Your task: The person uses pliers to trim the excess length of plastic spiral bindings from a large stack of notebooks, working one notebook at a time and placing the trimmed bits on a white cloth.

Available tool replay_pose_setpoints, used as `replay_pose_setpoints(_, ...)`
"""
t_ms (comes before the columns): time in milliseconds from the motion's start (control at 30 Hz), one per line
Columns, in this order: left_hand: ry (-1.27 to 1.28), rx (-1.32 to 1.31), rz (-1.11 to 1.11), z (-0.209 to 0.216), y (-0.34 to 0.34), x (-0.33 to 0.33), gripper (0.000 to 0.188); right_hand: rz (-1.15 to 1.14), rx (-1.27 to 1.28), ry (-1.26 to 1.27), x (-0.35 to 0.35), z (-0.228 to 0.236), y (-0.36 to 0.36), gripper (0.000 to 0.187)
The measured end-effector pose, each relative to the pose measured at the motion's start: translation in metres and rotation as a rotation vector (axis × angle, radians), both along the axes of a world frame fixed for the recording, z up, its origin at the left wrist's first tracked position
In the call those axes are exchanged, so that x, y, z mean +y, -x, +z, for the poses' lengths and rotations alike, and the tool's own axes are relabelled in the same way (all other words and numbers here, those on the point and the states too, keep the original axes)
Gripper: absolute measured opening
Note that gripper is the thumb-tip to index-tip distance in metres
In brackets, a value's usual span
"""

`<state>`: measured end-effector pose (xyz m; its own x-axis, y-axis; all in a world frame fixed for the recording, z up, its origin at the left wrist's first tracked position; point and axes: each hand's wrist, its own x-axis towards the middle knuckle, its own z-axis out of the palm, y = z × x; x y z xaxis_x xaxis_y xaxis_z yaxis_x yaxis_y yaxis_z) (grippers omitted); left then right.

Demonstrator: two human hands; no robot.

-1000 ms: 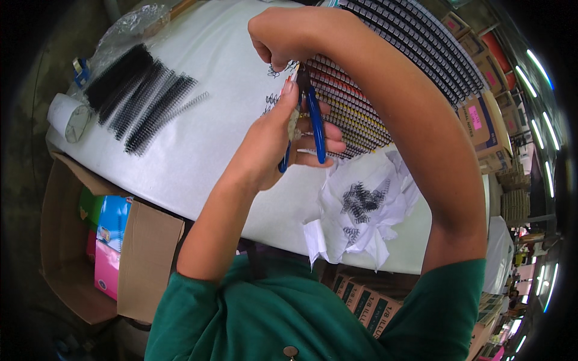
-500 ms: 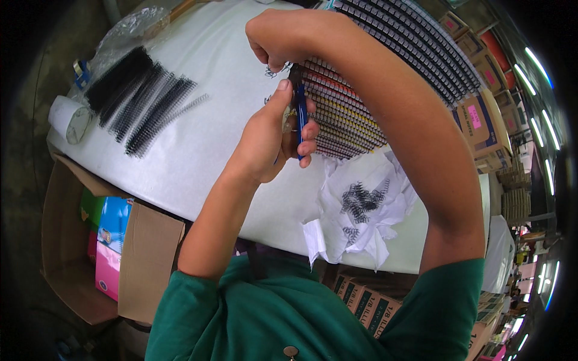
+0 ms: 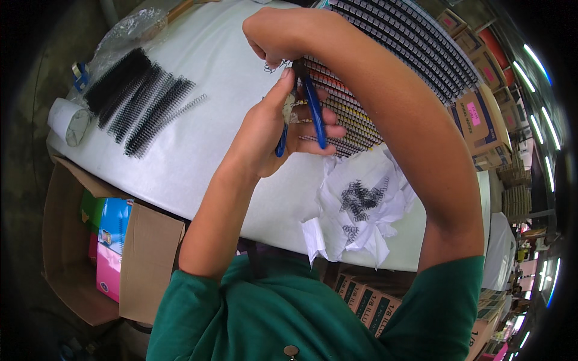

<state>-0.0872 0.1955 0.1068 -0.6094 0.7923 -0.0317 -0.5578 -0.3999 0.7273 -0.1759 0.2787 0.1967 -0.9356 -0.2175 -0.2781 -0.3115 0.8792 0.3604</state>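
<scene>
Blue-handled pliers (image 3: pixel 314 108) rest in my left hand (image 3: pixel 259 129), their handles spread apart, with my thumb on one side and the fingers loosely around the far handle. Just beyond the jaws my right hand (image 3: pixel 277 35) is closed, its fingertips pinching a black wire coil end (image 3: pixel 276 66). My right forearm bridges over rows of spiral-bound notebooks (image 3: pixel 415 45), hiding part of them. The lower rows, with red and yellow edges (image 3: pixel 349 111), lie beside the pliers. The jaws' exact contact with the coil cannot be made out.
Crumpled white paper (image 3: pixel 376 231) holds short coil cuttings (image 3: pixel 361 200) near the table's front. Long black coils (image 3: pixel 144 99) lie at the left by a white roll (image 3: pixel 69 120) and clear plastic (image 3: pixel 132 33). An open carton (image 3: pixel 150 262) stands front left; more cartons (image 3: pixel 481 123) stand right.
The pliers' handles have opened apart, and the left fingers have loosened and stretched out. My right hand has shifted only slightly.
</scene>
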Motion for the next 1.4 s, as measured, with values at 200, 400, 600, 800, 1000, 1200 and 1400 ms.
replay_pose_setpoints(200, 0.011, -0.014, -0.032, -0.007, -0.006, -0.008, 0.056, 0.039, 0.091, 0.119, 0.005, 0.003, -0.01, 0.023)
replay_pose_setpoints(400, 0.006, 0.04, 0.025, -0.013, -0.01, -0.017, 0.06, 0.402, 0.25, 0.722, 0.001, 0.058, -0.069, 0.018)
replay_pose_setpoints(600, -0.01, -0.002, -0.09, -0.007, 0.002, -0.001, 0.061, 0.171, 0.656, 0.97, 0.073, 0.045, -0.186, 0.027)
replay_pose_setpoints(800, 0.281, 0.29, 0.103, -0.013, 0.01, -0.016, 0.05, -0.527, 0.706, 1.425, 0.128, -0.065, -0.256, 0.025)
replay_pose_setpoints(1000, 0.538, 0.659, 0.408, -0.01, -0.004, -0.012, 0.045, -0.854, 0.751, 1.181, 0.168, -0.167, -0.286, 0.025)
replay_pose_setpoints(1200, 0.284, 0.284, 0.263, -0.017, -0.02, -0.022, 0.055, -0.877, 0.745, 1.317, 0.179, -0.193, -0.288, 0.024)
replay_pose_setpoints(1400, 0.104, 0.132, 0.212, -0.023, -0.016, -0.029, 0.058, -0.759, 1.034, 1.412, 0.155, -0.138, -0.259, 0.038)
